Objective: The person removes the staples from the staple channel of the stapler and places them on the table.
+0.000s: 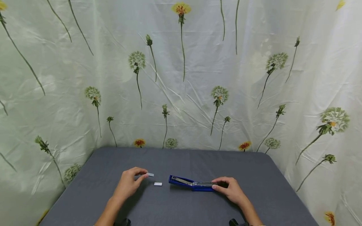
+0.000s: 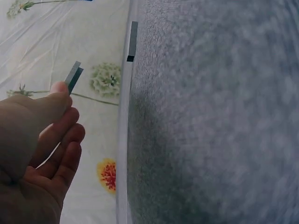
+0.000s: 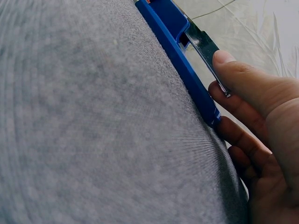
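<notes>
Between its thumb and fingertips, my left hand (image 1: pixel 128 184) pinches a small grey strip of staples (image 1: pixel 151 174), held just above the table. A second staple strip (image 1: pixel 158 184) lies flat on the cloth a little nearer to me; it also shows in the left wrist view as a grey strip (image 2: pixel 133 39). To the right is a blue stapler (image 1: pixel 202 189), swung wide with its top cover laid over to the left. My right hand (image 1: pixel 232 191) grips its right end. In the right wrist view the thumb presses the metal magazine (image 3: pixel 205 49), raised above the blue base (image 3: pixel 180 65).
A dark grey cloth covers the table (image 1: pixel 158 210). Behind it and at both sides hangs a pale curtain (image 1: pixel 195 106) printed with dandelions. Black straps (image 1: pixel 123 222) show at the wrists along the bottom edge.
</notes>
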Demonstrator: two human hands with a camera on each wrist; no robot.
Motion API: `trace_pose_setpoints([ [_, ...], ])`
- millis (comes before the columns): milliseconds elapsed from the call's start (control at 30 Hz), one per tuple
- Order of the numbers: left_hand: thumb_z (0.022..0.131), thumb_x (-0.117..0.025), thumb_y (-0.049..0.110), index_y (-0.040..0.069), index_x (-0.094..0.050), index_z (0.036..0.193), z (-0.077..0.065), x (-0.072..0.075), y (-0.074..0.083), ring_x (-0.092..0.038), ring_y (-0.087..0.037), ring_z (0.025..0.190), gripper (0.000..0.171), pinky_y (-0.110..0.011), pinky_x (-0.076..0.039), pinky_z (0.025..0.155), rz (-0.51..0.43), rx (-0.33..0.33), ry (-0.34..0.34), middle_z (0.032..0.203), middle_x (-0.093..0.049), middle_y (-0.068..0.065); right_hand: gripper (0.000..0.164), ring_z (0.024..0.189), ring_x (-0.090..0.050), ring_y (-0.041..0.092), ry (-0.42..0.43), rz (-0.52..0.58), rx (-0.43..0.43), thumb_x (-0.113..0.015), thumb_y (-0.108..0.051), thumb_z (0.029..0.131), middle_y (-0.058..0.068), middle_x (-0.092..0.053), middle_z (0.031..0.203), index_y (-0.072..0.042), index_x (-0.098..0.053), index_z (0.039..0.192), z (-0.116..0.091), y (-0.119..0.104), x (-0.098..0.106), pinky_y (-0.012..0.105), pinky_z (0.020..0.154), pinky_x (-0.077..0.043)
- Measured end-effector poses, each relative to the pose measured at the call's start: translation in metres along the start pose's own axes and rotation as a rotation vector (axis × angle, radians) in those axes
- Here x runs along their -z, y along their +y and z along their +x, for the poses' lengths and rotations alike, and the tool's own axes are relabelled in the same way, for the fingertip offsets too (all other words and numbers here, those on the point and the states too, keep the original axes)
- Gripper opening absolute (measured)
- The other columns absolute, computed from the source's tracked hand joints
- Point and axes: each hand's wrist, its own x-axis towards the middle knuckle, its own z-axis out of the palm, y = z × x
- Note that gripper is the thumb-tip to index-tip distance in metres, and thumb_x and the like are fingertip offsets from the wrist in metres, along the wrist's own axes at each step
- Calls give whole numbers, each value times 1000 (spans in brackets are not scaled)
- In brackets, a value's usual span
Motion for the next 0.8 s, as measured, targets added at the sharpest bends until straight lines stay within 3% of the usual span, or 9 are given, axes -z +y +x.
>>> trace_pose_setpoints([
  [167,84,-85,18,18,-80,94,-1,5,-3,-75,-18,89,11,-41,-60,82,1,70,-89,93,-77,6,21,98,-68,6,-13,-3,8,-79,-31,92,4,-77,110,-18,-80,109,3,2,-1,25,84,-54],
  [333,85,-85,20,22,-80,91,-2,7,-6,-73,-11,86,8,-35,-59,79,2,150,-170,92,-76,9,21,98,-68,4,-32,-3,2,-78,-32,93,2,-77,110,-20,-80,110,4,4,-2,25,85,-55],
  [533,86,-84,22,24,-81,91,-3,6,-10,-70,-6,83,6,-29,-57,76,-12,121,-228,93,-76,10,19,98,-68,3,-14,0,-10,-80,-31,91,0,-78,109,-22,-80,108,2,6,-2,25,85,-55],
  [800,84,-84,18,22,-81,91,-2,5,-12,-69,-7,82,9,-28,-56,74,-5,100,-251,89,-75,10,20,96,-68,3,2,0,27,-78,-29,93,3,-78,108,-16,-80,109,1,6,-2,24,83,-55],
])
